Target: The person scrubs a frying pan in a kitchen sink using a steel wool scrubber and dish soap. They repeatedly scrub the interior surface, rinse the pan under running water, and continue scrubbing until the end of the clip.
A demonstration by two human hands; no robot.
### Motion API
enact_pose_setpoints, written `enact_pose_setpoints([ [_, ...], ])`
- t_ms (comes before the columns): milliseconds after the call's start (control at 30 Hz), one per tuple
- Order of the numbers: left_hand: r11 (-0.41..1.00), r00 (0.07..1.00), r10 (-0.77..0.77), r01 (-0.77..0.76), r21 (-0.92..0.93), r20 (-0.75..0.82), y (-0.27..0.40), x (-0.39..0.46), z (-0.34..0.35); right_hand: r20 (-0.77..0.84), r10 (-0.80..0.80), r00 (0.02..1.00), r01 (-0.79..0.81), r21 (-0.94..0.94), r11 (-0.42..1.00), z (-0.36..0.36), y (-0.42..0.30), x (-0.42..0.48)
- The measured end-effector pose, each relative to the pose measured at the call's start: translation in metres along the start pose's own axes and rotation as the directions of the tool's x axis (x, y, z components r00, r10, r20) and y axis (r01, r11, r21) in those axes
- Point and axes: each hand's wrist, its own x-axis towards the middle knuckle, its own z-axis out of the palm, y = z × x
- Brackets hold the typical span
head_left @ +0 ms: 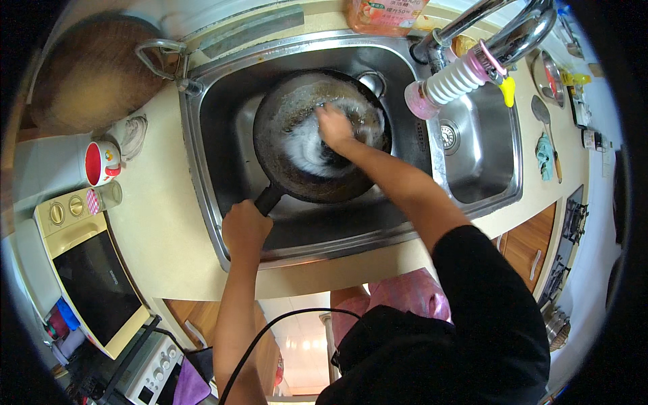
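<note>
My left hand grips the black handle of a dark wok, which sits in the larger basin of a stainless steel sink. Inside the wok, my right hand is down at the inner surface, its fingers curled and blurred. Whatever may lie under those fingers is hidden. White suds and cloudy water spread around that hand. To the right, a chrome faucet with a white corrugated hose end hangs over the divider between the basins.
A smaller basin adjoins on the right; beyond it lie a long-handled spatula and a teal cloth. An orange detergent bottle stands behind the sink. Leftward are a round wooden board, a red-and-white mug, a glass jar and a yellow oven.
</note>
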Motion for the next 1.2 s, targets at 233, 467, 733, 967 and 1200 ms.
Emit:
enact_pose_setpoints([
  [233, 1.000, 0.999, -0.014, 0.015, -0.023, 0.031, -0.006, 0.002, 0.001, 0.233, -0.280, 0.931, 0.200, 0.317, 0.927, 0.010, -0.056, -0.037],
  [467, 0.999, 0.999, -0.005, 0.007, -0.041, 0.039, -0.003, 0.008, -0.002, 0.080, -0.168, 0.983, 0.132, 0.337, 0.932, 0.027, -0.073, -0.022],
  [733, 0.999, 0.998, 0.002, 0.001, -0.054, 0.056, -0.004, 0.012, 0.000, 0.020, -0.086, 0.996, 0.071, 0.391, 0.917, 0.026, -0.071, 0.007],
  [967, 0.999, 0.996, 0.002, 0.000, -0.034, 0.084, -0.003, 0.012, -0.001, -0.003, -0.165, 0.986, 0.159, 0.274, 0.949, 0.022, -0.064, 0.010],
  [1200, 0.999, 0.998, 0.003, 0.000, -0.047, 0.064, -0.008, 0.008, -0.002, -0.022, -0.343, 0.939, 0.342, 0.161, 0.926, 0.004, -0.077, -0.039],
])
